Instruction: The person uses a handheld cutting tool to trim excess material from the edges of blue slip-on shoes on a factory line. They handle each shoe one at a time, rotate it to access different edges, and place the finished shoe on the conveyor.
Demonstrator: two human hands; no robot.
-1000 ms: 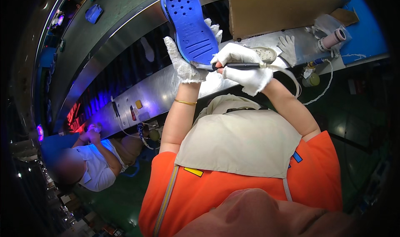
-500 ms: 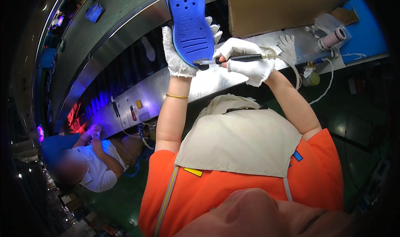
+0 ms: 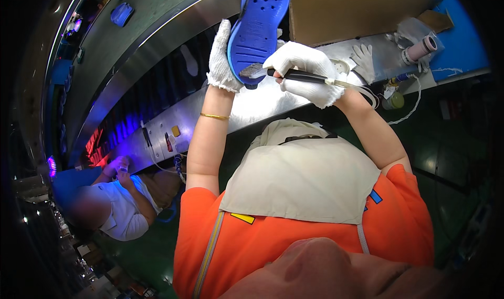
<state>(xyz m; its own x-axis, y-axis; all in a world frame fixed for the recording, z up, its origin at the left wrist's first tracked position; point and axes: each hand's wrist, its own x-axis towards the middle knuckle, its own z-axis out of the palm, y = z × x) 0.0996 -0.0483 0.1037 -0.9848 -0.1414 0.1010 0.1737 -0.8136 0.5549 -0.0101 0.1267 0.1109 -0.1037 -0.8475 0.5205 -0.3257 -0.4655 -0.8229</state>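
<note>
A blue shoe sole (image 3: 255, 34), with round holes toward its far end and grooves toward the near end, is held up over the bench. My left hand (image 3: 222, 63), in a white knit glove, grips it from the left and beneath, some fingers hidden behind it. My gloved right hand (image 3: 307, 70) is closed round the black handle of a brush (image 3: 253, 71). Its greyish bristles lie against the inner surface at the sole's near end. A pale hose runs back from the handle past my right wrist.
Beyond the narrow metal bench (image 3: 262, 102) runs a dark conveyor belt (image 3: 157, 7) carrying another blue shoe piece (image 3: 122, 14). A cardboard box (image 3: 357, 10), spare white glove (image 3: 363, 60) and pink tumbler (image 3: 420, 51) are at right. Another person (image 3: 123, 207) sits at lower left.
The sole has moved right and tilted in my left hand. The brush tip has gone from the sole's near edge onto its inner surface.
</note>
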